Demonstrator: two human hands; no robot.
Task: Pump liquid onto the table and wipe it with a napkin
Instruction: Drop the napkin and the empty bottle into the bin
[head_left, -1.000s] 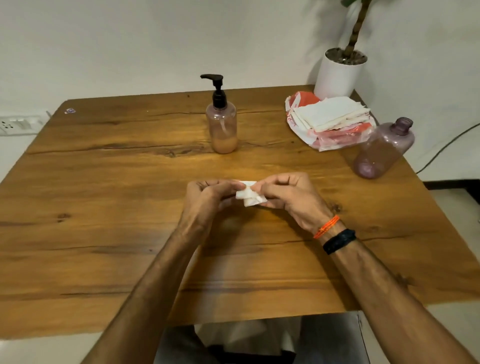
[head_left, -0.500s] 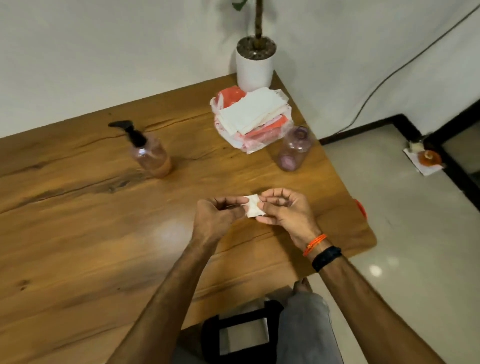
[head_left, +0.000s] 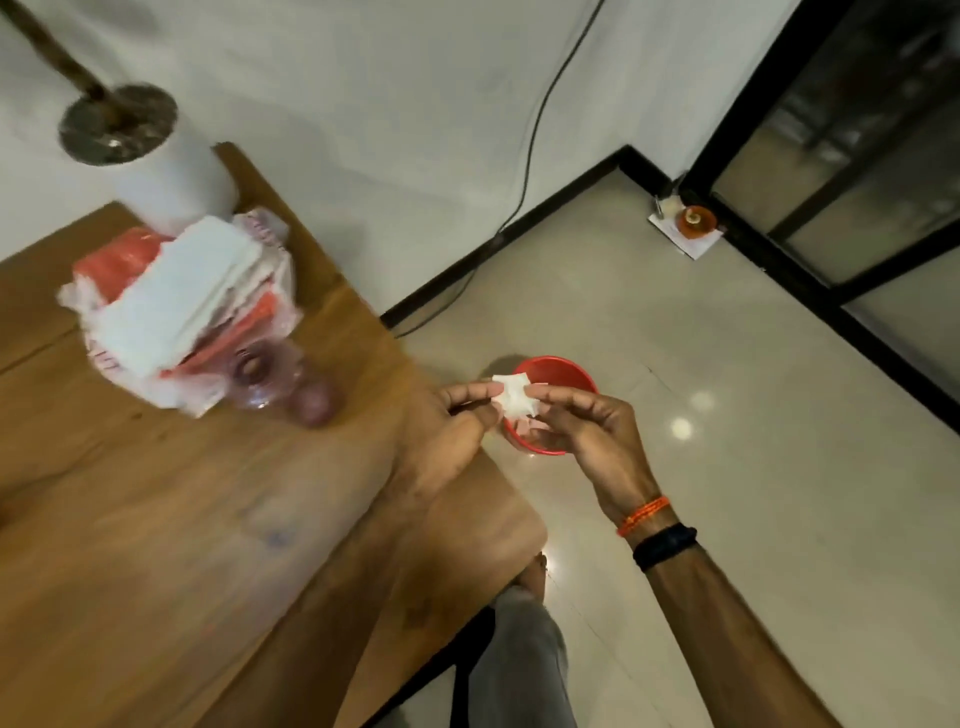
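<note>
Your hands have carried the crumpled napkin (head_left: 516, 400) off the table (head_left: 156, 519) and past its right edge, and your view has swung right with them, so the pump bottle is no longer in sight. Your left hand (head_left: 460, 431) pinches the wad's left side between thumb and fingertips, and your right hand (head_left: 587, 423) pinches its right side. Both grip it, and neither is free. The wad hangs over a red bin (head_left: 571, 376) that stands on the floor just beside the table's right edge.

Judging from this, the wiping looks finished and you are discarding the used napkin. To do it well, hold the wad over the middle of the bin's mouth rather than its near rim, bring it low, then let go with both hands together so it drops straight in and doesn't catch the rim or flutter to the floor. If the paper is damp it may cling to a fingertip; a small flick should clear it.

Back on the table, near its far right corner, the stack of fresh napkins (head_left: 182, 296) lies on its wrapper, with a purple bottle (head_left: 291, 389) just in front of it and a white plant pot (head_left: 171, 176) behind. All three are blurred.
</note>
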